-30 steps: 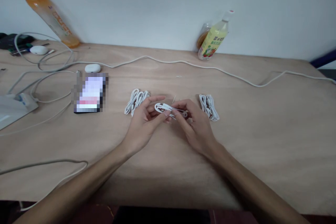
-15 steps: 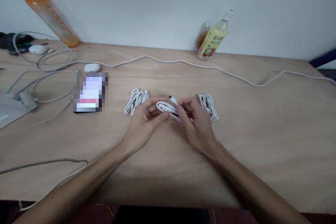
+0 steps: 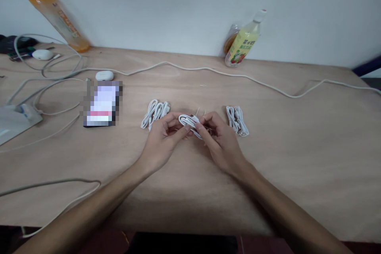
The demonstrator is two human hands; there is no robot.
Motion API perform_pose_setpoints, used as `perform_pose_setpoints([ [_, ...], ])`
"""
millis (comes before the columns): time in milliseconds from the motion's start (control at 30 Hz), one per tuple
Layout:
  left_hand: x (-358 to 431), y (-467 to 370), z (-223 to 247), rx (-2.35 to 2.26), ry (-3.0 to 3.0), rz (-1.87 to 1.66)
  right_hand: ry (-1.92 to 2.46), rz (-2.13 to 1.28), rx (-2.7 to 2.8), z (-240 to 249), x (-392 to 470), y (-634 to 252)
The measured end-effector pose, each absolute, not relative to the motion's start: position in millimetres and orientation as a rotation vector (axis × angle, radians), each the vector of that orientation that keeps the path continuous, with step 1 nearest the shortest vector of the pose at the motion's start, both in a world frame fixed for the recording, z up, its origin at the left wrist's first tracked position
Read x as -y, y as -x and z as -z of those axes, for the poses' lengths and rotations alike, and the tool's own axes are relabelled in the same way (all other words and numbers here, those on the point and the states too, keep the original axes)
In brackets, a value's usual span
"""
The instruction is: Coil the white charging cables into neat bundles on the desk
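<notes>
The phone [image 3: 102, 103] lies on the table [image 3: 297, 147], with its screen blurred. A little to the right of the phone is a pile of white cables [image 3: 153, 115], folded in loops. Next, more to the right of the phone, comes the left hand [image 3: 162, 138]. Its thumb and fingers pinch one side of a white looped cable [image 3: 185, 120].

That cable is right of the phone too, held in both hands. Half a second ago, its dark-tipped plug poked up past the loops. Now the plug [image 3: 194, 118] sits lower, close to them. I think this means the fingers are working on the plug end and bringing it in with the rest. The cable looks thin and smooth, bent round into a bunch of narrow loops. Fingers hide its right part, so I can't tell if anything is tied round it.

The right hand [image 3: 222, 139] is even more to the right of the phone. Its thumb and fingers pinch the cable's other side. Last, farthest right of the phone, lies another pile [image 3: 237, 121] of folded white cables.
</notes>
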State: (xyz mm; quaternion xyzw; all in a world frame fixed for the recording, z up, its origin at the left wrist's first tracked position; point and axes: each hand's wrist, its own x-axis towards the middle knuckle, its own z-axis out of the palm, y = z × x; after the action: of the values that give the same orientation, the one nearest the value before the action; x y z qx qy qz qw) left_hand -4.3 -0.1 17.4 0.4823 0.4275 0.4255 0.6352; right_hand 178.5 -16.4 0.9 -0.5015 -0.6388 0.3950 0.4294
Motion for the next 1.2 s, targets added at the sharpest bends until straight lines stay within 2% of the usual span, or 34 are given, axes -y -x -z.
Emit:
perform_pose_setpoints([
  [400,0.1,5.4,-17.8,-1.070,-1.250,-1.091,1.270,-0.713,1.631,-3.1,21.5,-174.3],
  [967,0.0,0.4,-15.5,-1.130,-1.135,-1.239,1.191,-1.115,1.334,0.3,16.4,-172.5],
  [1200,-1.5,1.0,-17.1,-1.138,-1.087,-1.191,1.241,-1.100,1.330,-1.1,16.8,-172.2],
])
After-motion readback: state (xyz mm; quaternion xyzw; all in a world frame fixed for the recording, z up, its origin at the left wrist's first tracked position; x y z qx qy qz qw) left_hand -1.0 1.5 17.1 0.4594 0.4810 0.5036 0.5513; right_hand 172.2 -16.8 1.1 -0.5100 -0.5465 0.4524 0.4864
